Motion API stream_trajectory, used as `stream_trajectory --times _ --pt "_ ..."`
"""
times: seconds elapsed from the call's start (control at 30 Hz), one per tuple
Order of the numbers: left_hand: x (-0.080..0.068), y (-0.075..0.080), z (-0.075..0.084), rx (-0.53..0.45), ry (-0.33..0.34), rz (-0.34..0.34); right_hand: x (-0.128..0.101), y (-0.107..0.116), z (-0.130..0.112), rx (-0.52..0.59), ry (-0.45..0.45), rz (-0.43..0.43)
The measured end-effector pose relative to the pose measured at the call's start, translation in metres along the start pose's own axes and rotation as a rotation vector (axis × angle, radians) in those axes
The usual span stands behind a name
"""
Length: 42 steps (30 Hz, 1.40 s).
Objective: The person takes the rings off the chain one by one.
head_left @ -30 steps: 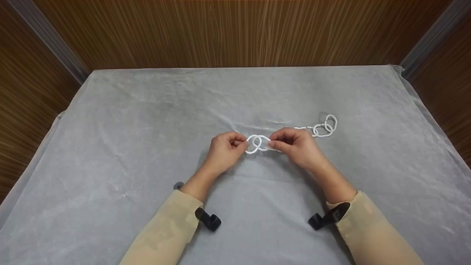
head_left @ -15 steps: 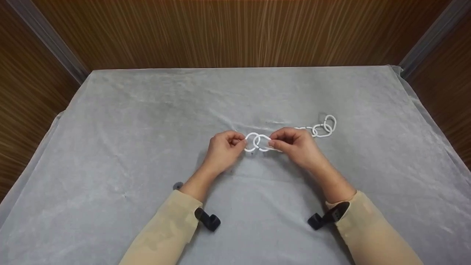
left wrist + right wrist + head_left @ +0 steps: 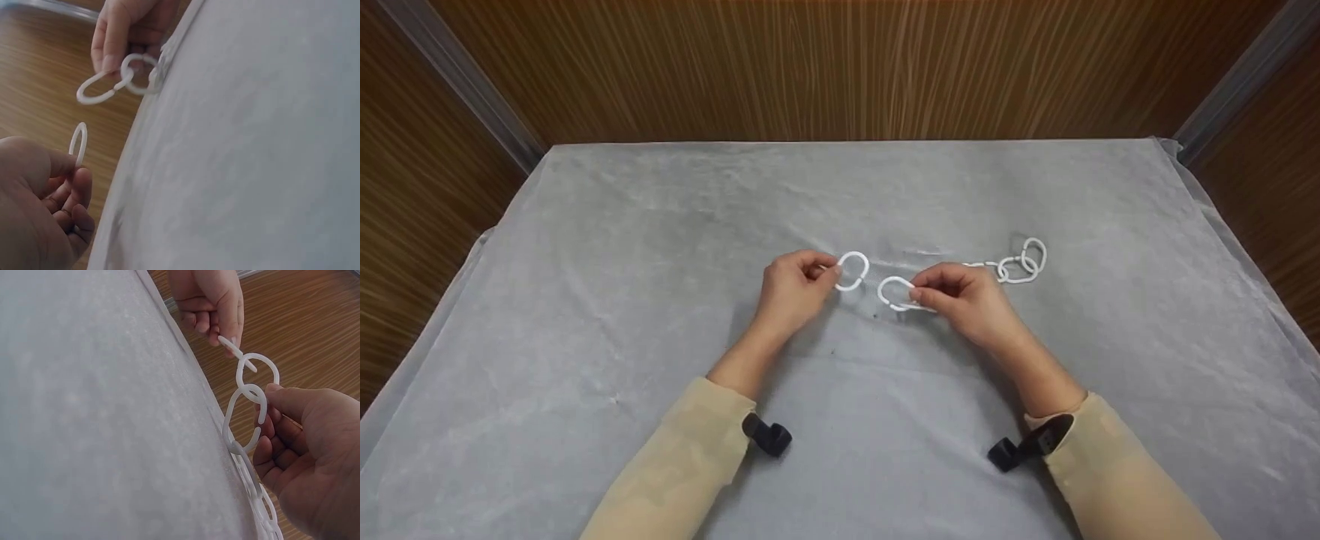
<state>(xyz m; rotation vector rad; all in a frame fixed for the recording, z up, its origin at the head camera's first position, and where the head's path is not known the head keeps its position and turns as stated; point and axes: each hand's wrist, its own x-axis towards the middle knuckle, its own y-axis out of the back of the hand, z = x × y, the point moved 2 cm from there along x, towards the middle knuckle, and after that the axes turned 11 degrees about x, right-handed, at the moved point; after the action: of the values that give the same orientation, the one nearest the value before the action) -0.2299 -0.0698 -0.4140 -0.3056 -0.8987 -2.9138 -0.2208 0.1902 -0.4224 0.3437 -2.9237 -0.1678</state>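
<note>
Left hand (image 3: 795, 292): thumb and fingertips pinch a single white oval C-link (image 3: 868, 268), which sticks out on the side facing the other hand; small break in its rim. Right hand (image 3: 971, 300): thumb and fingers clamped on a white end link (image 3: 880, 291), which points toward the left hand. Single link and end link sit near each other between the hands, apart. Second link (image 3: 226, 419) hooks through the end link just beside the right fingers, opening visible; more white chain (image 3: 1024, 259) passes behind the right hand and lies on grey cloth (image 3: 817, 450) beyond its outer side. Beige sleeve (image 3: 675, 457) and black wrist camera (image 3: 769, 437) behind left hand. Wood-grain panel (image 3: 840, 67) well beyond both hands.
</note>
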Motion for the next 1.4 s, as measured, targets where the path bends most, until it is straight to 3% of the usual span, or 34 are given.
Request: stream_trajectory --times 0.4,0.67,1.0,1.4 --pt "0.038 0.039 -0.035 0.096 0.068 -0.015 0.000 0.000 0.001 0.026 0.011 -0.003" --pt "0.051 0.057 -0.059 0.202 0.119 -0.044 0.000 0.000 0.001 0.017 0.009 -0.003" --pt "0.059 0.066 -0.073 0.256 0.120 -0.017 0.000 -0.001 0.000 0.001 0.005 -0.008" --pt "0.062 0.063 -0.077 0.275 0.114 -0.021 0.000 0.001 0.000 0.003 0.007 -0.012"
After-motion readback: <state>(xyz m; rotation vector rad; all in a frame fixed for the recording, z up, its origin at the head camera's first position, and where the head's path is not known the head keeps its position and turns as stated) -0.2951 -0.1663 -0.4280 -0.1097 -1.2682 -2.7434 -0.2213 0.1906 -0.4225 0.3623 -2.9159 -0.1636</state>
